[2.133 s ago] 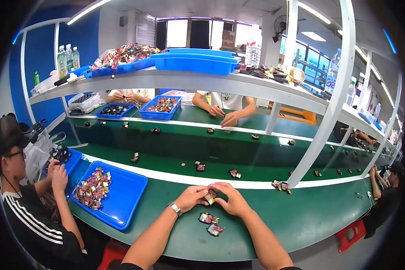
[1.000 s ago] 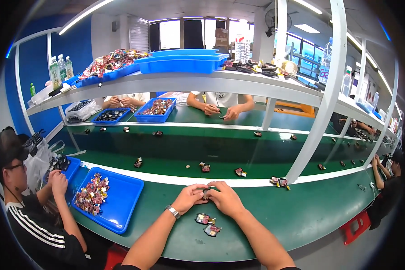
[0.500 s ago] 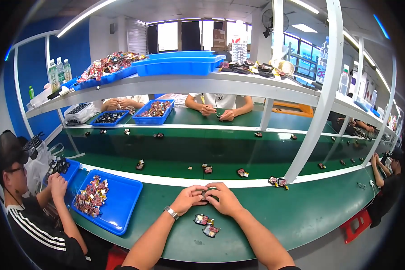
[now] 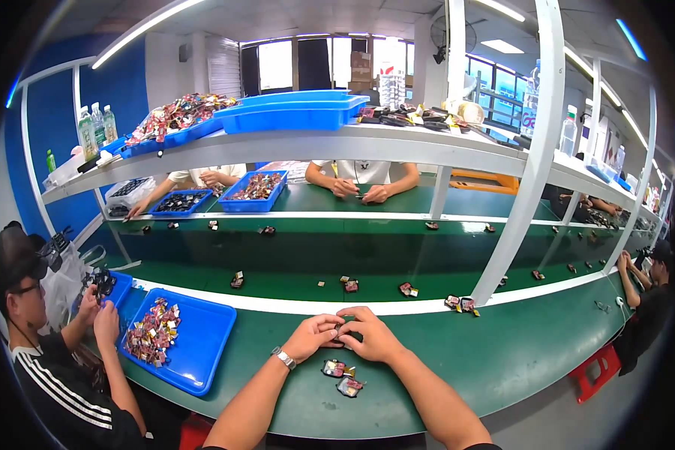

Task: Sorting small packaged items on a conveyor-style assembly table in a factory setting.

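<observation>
Both my hands meet above the green worktop. My left hand (image 4: 313,335), with a metal watch on its wrist, has its fingers bent around a small dark part (image 4: 340,331). From the other side my right hand (image 4: 369,336) pinches the same part with thumb and fingers. Most of it is hidden by the fingers, so its exact kind does not show. Just below my hands lie two small electronic assemblies, one upper (image 4: 335,368) and one lower (image 4: 350,386), with black frames, reddish boards and yellowish tabs.
A blue tray (image 4: 216,319) of loose reddish boards stands to my left, beside a seated co-worker (image 4: 49,360). Ahead, a green conveyor belt (image 4: 292,262) carries several scattered assemblies. A white shelf post (image 4: 521,161) rises at the right. Opposite, co-workers handle small parts.
The assemblies on the belt have shifted slightly right. A co-worker across at the left has stretched an arm toward the belt. My hands stay together, with slight finger movement.
</observation>
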A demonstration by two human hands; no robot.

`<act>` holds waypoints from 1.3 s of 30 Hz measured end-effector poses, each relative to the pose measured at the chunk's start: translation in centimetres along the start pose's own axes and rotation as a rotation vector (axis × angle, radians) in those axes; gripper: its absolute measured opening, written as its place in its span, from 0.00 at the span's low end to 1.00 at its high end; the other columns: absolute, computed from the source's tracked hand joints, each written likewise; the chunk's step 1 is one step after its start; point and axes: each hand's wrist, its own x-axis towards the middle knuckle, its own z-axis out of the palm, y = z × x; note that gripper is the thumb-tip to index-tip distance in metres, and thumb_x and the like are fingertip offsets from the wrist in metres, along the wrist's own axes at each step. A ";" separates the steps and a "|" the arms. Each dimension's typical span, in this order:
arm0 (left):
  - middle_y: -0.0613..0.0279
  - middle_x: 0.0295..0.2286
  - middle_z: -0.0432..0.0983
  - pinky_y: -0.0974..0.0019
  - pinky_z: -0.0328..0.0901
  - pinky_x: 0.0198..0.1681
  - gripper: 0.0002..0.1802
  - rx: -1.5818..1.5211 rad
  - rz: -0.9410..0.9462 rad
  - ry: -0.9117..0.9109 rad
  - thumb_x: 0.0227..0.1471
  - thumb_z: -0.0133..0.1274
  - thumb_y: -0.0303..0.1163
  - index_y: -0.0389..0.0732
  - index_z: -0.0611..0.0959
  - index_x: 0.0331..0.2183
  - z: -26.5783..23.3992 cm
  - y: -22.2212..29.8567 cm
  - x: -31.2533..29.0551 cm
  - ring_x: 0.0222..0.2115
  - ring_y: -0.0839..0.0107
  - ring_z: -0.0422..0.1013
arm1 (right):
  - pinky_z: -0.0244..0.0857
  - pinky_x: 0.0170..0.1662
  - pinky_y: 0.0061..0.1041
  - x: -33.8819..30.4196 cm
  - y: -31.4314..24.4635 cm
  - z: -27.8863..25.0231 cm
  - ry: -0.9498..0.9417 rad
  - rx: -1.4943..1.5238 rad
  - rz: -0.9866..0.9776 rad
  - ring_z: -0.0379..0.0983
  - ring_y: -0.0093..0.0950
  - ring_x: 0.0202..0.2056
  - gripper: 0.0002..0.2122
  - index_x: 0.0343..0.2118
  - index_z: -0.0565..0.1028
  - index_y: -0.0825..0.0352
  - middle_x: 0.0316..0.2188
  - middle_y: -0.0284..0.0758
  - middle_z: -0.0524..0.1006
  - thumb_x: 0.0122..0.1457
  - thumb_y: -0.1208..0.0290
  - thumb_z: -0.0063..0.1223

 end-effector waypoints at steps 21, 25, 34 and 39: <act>0.58 0.41 0.75 0.63 0.71 0.48 0.14 -0.099 0.045 0.084 0.60 0.46 0.27 0.37 0.72 0.48 0.1 -0.2 0.2 0.43 0.69 0.74 | 0.66 0.51 0.33 -0.1 -0.4 1.8 0.211 -0.113 -0.002 0.68 0.36 0.50 0.05 0.30 0.79 0.64 0.46 0.35 0.73 0.49 0.73 0.61; 0.57 0.42 0.75 0.62 0.71 0.48 0.14 -0.123 0.063 0.054 0.60 0.47 0.27 0.37 0.72 0.48 -0.1 -0.5 0.2 0.43 0.68 0.74 | 0.66 0.51 0.32 -0.1 -0.6 2.1 0.248 -0.122 0.030 0.67 0.36 0.50 0.06 0.32 0.80 0.65 0.46 0.35 0.74 0.50 0.73 0.61; 0.54 0.44 0.75 0.62 0.71 0.48 0.13 -0.119 0.069 0.077 0.60 0.48 0.27 0.36 0.72 0.47 -0.3 -0.9 0.3 0.43 0.67 0.74 | 0.65 0.52 0.33 -0.2 -0.6 3.0 0.254 -0.015 0.092 0.66 0.37 0.52 0.07 0.34 0.81 0.64 0.48 0.35 0.74 0.50 0.75 0.60; 0.53 0.45 0.74 0.62 0.71 0.49 0.14 -0.138 0.116 0.094 0.59 0.50 0.27 0.37 0.71 0.47 -0.4 -0.8 0.3 0.45 0.66 0.73 | 0.64 0.53 0.34 0.3 -1.1 2.6 0.269 -0.059 0.022 0.66 0.37 0.52 0.07 0.34 0.81 0.64 0.48 0.35 0.74 0.50 0.76 0.60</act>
